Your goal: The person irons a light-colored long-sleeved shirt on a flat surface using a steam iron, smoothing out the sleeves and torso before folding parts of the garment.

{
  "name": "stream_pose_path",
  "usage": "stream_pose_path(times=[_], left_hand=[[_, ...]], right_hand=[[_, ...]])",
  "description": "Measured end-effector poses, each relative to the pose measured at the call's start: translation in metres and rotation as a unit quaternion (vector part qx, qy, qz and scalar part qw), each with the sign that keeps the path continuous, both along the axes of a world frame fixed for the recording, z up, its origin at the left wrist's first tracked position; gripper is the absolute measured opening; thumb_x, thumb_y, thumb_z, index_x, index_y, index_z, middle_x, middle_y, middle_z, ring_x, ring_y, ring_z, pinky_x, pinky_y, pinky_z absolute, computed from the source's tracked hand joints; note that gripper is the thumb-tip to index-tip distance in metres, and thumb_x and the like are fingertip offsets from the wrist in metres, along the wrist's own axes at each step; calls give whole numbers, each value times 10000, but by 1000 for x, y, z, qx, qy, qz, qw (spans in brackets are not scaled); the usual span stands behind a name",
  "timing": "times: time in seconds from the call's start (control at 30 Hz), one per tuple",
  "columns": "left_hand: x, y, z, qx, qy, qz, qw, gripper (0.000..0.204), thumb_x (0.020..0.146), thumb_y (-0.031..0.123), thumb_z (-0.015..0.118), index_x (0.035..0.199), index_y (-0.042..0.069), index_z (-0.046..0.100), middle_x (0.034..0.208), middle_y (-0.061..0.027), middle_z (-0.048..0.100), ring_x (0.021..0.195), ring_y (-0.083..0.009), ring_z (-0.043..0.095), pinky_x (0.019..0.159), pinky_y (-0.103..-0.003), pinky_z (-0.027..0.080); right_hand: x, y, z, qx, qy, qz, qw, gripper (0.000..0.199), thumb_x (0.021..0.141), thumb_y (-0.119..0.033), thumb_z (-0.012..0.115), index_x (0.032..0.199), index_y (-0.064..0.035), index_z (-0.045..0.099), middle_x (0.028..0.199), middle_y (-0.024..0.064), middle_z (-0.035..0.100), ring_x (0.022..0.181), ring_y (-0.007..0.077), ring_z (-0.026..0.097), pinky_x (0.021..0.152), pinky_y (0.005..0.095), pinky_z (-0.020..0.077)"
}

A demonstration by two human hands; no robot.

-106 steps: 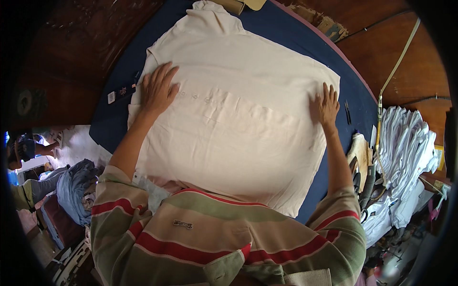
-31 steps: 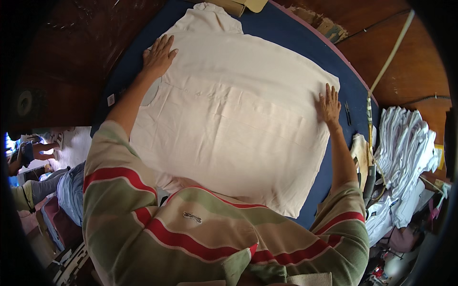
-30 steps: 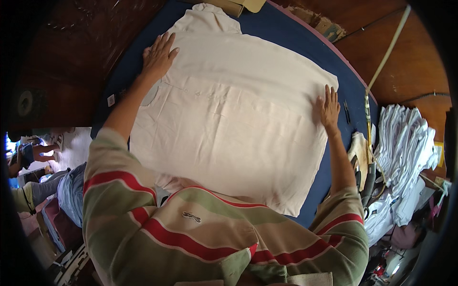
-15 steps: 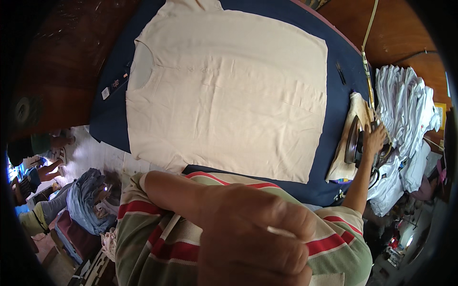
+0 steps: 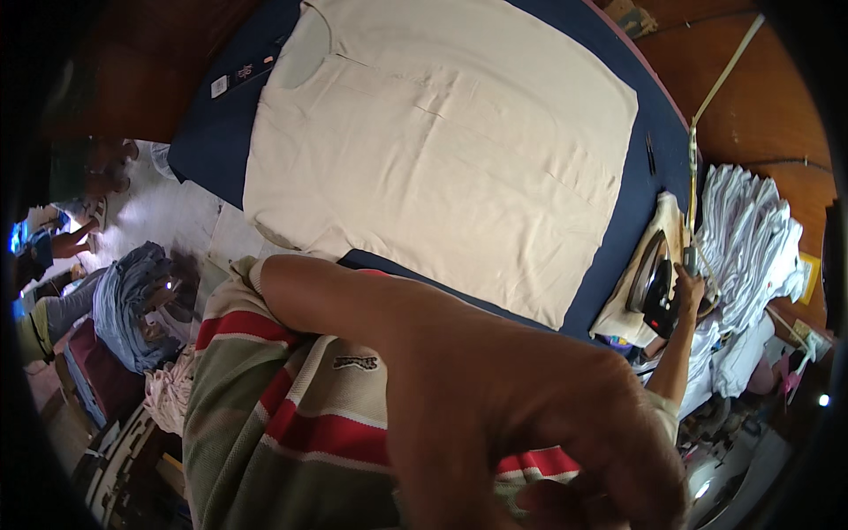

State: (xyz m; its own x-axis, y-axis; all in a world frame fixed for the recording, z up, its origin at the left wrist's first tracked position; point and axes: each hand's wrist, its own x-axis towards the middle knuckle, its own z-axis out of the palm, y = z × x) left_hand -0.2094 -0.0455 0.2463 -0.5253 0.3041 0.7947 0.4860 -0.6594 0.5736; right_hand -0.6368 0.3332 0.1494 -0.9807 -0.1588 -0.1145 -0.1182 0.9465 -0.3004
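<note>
A cream short-sleeved shirt [image 5: 459, 168] lies spread on a dark blue cloth-covered table [image 5: 618, 190], its collar toward the left and its hem toward the right. Faint creases run across the front. At the right, my right hand [image 5: 691, 291] is wrapped round the handle of a black clothes iron [image 5: 655, 284], which stands on a folded, stained cream cloth pad [image 5: 649, 225]. Large and close, my left hand [image 5: 539, 406] is raised in front of my striped shirt, its fingers loosely bent and apart with nothing seen between them. Some of its fingertips are in shadow.
A dark label tag [image 5: 237, 78] lies by the collar. Small dark snips [image 5: 651, 155] rest beyond the hem. A cord [image 5: 693, 168] rises near the iron, beside stacked white garments [image 5: 746, 230]. Bundled blue clothes [image 5: 132, 305] and other people's legs [image 5: 75, 238] are at the left.
My left hand has moved lower and to the right, its fingers loosening from a tighter curl. The right hand still holds the iron on the pad. My view has shifted and tilted.
</note>
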Motion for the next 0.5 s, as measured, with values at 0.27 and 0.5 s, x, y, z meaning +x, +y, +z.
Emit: stream_pose_path(times=[0.27,0.5], left_hand=[[-13,-76,-65,-238,-343,176,892,413,853,219,608,1237,94,524,890,-74,591,822,-150,580,742,-288,469],[-22,-158,-215,-530,-306,712,345,419,883,311,533,1247,106,503,1295,-87,485,1212,-254,433,991,-420,324]], right_hand=[[120,-163,47,9,70,267,961,536,665,-270,750,1075,32,581,938,216,641,858,320,630,755,386,467],[206,-334,41,93,-58,441,891,583,682,-460,697,1022,3,595,869,233,645,815,351,643,737,400,500]])
